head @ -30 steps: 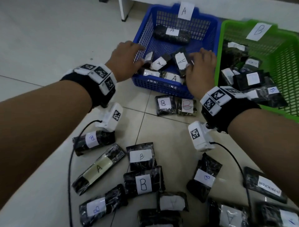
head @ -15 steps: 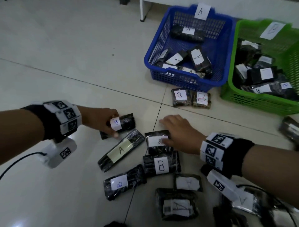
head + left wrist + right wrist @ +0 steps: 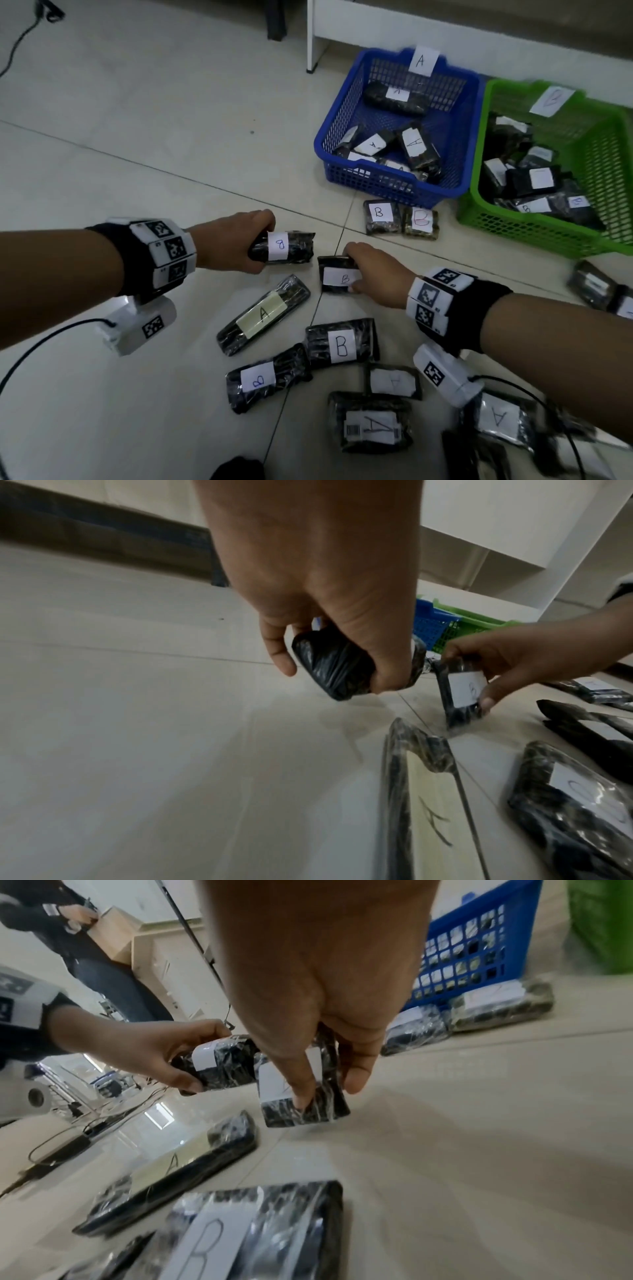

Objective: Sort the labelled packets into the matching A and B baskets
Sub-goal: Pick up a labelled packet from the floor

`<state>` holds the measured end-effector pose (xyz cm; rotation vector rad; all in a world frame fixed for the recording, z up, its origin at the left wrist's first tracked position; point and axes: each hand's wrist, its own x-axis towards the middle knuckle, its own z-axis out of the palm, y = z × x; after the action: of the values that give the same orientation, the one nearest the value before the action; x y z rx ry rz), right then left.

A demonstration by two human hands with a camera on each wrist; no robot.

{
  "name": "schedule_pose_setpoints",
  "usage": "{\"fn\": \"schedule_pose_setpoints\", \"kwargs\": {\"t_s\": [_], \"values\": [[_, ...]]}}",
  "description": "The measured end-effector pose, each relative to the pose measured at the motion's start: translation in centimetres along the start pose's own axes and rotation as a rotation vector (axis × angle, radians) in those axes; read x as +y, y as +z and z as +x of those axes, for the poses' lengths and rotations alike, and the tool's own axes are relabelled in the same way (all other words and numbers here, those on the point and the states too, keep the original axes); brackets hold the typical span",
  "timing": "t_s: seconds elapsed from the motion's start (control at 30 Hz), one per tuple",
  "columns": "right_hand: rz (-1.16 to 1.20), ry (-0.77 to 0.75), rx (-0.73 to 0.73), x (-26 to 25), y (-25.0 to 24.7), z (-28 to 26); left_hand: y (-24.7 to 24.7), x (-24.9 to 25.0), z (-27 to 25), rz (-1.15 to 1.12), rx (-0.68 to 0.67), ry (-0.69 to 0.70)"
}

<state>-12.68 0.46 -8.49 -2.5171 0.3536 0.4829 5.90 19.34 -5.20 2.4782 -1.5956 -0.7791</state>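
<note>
Two B packets in hand, head view: left hand [image 3: 236,245] curled round a rolled B packet [image 3: 282,246], right hand [image 3: 371,274] pinching a flat B packet [image 3: 339,277], both near the floor, well apart from the green B basket [image 3: 534,233]. Left wrist view: fingers [image 3: 390,669] wrapped round the roll, clear of the tiles. Right wrist view: thumb and fingers [image 3: 356,1077] clamping the flat one, also lifted. Pickup step done, probably; next, carrying both over to the green basket.
</note>
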Motion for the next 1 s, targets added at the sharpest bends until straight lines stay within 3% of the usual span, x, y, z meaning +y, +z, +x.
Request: {"fn": "schedule_pose_setpoints", "kwargs": {"t_s": [0.2,0.37,0.5,0.6,0.7,0.83,1.0], "values": [[0.133,0.033,0.279,2.5,-6.3,-2.1,-2.4,3.3,2.4,-0.036,0.223,0.117],[0.262,0.202,0.66,7.1,-12.9,-5.1,-4.7,7.7,6.1,-0.224,0.415,0.111],[0.204,0.314,0.901,13.0,-17.2,-7.2,-5.9,12.5,10.6,-0.334,0.49,0.155],[0.246,0.441,0.974,16.7,-18.7,-8.8,-5.2,16.3,14.3,-0.384,0.527,0.158],[0.239,0.526,0.959,19.4,-19.2,-9.9,-4.0,20.4,18.1,-0.445,0.52,0.183],[0.241,0.561,0.863,22.8,-19.1,-10.3,-2.2,25.4,23.2,-0.375,0.543,0.153],[0.196,0.596,0.918,26.9,-19.0,-9.4,-0.7,30.2,27.7,-0.47,0.539,0.098]]}}
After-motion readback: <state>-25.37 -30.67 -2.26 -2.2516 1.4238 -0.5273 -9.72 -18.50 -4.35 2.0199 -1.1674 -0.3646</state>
